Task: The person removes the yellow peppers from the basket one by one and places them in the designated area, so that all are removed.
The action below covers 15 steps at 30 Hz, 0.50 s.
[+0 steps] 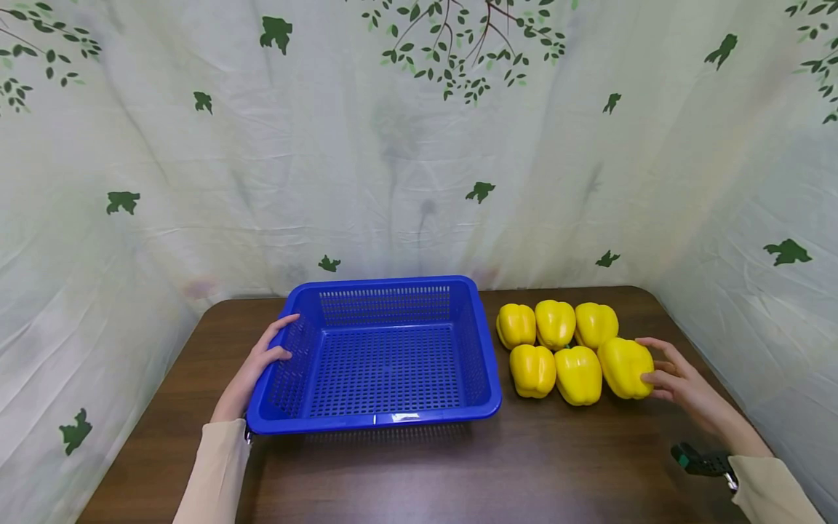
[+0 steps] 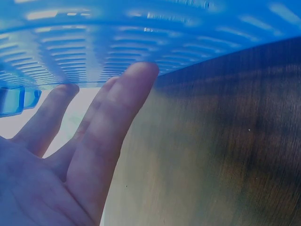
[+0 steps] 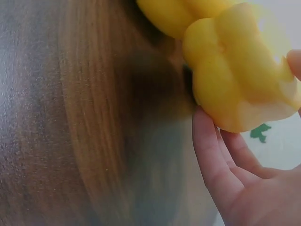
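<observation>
A blue plastic basket [image 1: 386, 371] with slotted walls and floor sits on the brown table, nothing inside it. My left hand [image 1: 252, 367] holds its left rim, with two digits over the edge. From below, the left wrist view shows other fingers [image 2: 110, 113] of that hand against the slotted outer wall [image 2: 141, 42]. To the basket's right, yellow bell peppers stand in two rows. My right hand [image 1: 681, 386] grips the front-right bell pepper [image 1: 625, 369] from its right side. In the right wrist view, this pepper [image 3: 235, 70] lies between fingers and thumb. Whether it touches the table is unclear.
Several other yellow bell peppers [image 1: 555, 324] stand close together between the basket and my right hand. Behind the brown table [image 1: 406, 480] hangs a pale cloth [image 1: 393, 182] printed with green leaves, also along both sides. A dark device [image 1: 703, 462] is strapped at my right wrist.
</observation>
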{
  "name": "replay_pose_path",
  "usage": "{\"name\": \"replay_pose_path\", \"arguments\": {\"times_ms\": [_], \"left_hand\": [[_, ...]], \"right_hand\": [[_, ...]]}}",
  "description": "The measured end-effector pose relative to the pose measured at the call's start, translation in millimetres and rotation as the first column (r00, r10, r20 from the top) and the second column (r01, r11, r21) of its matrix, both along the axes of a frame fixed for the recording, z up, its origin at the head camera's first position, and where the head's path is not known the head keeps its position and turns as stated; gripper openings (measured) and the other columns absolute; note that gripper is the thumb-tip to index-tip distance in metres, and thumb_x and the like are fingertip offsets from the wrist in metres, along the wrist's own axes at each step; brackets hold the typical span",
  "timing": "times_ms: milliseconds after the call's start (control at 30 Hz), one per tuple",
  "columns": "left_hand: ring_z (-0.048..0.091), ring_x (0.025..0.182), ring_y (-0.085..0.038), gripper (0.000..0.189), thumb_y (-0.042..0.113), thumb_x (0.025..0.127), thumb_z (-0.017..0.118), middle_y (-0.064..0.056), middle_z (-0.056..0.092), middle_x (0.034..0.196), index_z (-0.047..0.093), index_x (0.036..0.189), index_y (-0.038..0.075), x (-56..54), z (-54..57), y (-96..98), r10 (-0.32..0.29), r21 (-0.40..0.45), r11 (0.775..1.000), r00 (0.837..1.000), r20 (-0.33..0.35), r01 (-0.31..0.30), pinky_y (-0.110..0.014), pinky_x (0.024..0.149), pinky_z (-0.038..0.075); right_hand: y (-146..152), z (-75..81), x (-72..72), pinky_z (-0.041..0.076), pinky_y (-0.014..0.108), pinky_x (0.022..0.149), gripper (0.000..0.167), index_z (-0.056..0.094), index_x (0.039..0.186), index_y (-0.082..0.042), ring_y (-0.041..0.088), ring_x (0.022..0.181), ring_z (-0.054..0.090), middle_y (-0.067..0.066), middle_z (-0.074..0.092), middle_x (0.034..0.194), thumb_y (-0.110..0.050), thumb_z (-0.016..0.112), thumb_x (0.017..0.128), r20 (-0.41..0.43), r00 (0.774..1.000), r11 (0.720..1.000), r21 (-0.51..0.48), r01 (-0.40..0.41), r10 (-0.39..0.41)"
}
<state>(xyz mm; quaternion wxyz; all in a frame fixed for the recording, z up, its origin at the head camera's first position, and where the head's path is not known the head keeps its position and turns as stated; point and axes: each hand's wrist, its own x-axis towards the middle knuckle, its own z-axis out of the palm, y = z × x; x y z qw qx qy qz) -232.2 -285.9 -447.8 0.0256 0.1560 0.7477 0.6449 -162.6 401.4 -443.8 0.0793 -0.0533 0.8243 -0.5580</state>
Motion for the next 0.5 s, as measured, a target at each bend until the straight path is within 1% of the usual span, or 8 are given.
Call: {"name": "replay_pose_path", "arguments": {"times_ms": [133,267,367,500], "left_hand": [[0.044,0.111,-0.008,0.066,-0.006,0.084,0.044,-0.031,0.023,0.144,0.039,0.145,0.021,0.3,0.5,-0.2,0.003,-0.007,1.000,1.000,0.007,-0.003,-0.020,0.082,0.043],[0.044,0.111,-0.008,0.066,-0.007,0.084,0.044,-0.031,0.024,0.143,0.040,0.144,0.018,-0.3,-0.2,0.1,0.003,-0.004,1.000,1.000,-0.009,-0.003,-0.020,0.083,0.043],[0.045,0.111,-0.007,0.066,-0.007,0.083,0.044,-0.031,0.024,0.142,0.040,0.144,0.018,-1.0,-0.6,0.0,0.000,-0.002,1.000,1.000,-0.026,-0.001,-0.019,0.083,0.042],[0.044,0.111,-0.007,0.066,-0.007,0.083,0.044,-0.031,0.024,0.142,0.041,0.144,0.020,-0.8,-0.3,-0.3,-0.002,-0.002,1.000,1.000,-0.024,0.002,-0.019,0.083,0.042]], "right_hand": [[-0.2,-3.7,-0.4,0.050,0.028,0.078,0.054,0.026,0.145,-0.026,0.004,0.097,0.052,0.028,0.028,0.135,-0.013,0.049,0.098,0.027,1.000,1.000,-0.012,-0.008,0.009],[-0.2,-8.2,-1.3,0.050,0.028,0.079,0.056,0.024,0.146,-0.025,0.001,0.099,0.049,0.030,0.024,0.139,-0.015,0.051,0.097,0.060,0.998,1.000,-0.010,-0.012,0.012],[-0.7,-10.8,-0.9,0.049,0.027,0.079,0.058,0.023,0.147,-0.023,-0.001,0.100,0.047,0.030,0.022,0.140,-0.015,0.051,0.097,0.068,0.998,1.000,-0.005,-0.014,0.014],[-0.9,-13.0,-0.2,0.048,0.025,0.079,0.058,0.023,0.147,-0.021,-0.002,0.100,0.047,0.030,0.022,0.141,-0.015,0.051,0.097,0.063,0.998,1.000,-0.010,-0.019,0.020]]}}
